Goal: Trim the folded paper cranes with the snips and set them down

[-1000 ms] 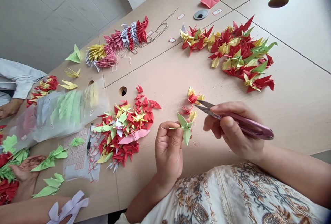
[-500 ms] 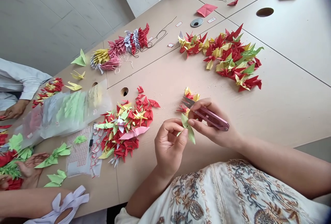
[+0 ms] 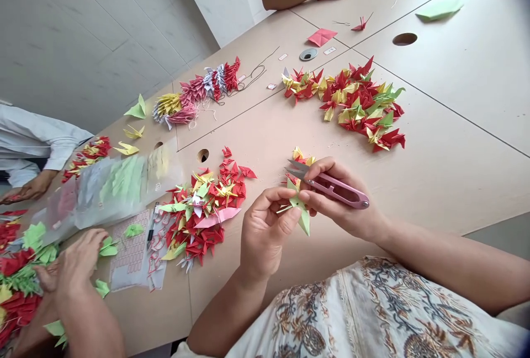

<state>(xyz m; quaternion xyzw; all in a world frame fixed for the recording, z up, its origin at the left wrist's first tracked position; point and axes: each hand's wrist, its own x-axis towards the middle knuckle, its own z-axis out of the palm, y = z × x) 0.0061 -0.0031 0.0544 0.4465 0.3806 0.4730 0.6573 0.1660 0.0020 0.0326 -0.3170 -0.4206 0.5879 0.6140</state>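
My left hand (image 3: 265, 231) pinches a small green paper crane (image 3: 301, 212) between thumb and fingers, just above the table's near edge. My right hand (image 3: 337, 198) holds pink thread snips (image 3: 331, 187) in its palm, blades pointing left, while its fingertips also touch the green crane. A few small yellow and red cranes (image 3: 300, 158) lie on the table right behind the snips.
A heap of red, yellow and green cranes (image 3: 202, 209) lies to the left, another long heap (image 3: 351, 101) at the back right. Strung cranes (image 3: 199, 90) lie farther back. A plastic bag (image 3: 103, 187) and a sticker sheet (image 3: 132, 247) sit left. Other people's hands (image 3: 74, 270) work nearby.
My right hand has come in with the snips and its fingertips now meet the green crane. The view has tilted up. A co-worker's hand at the lower left has moved onto the green cranes.
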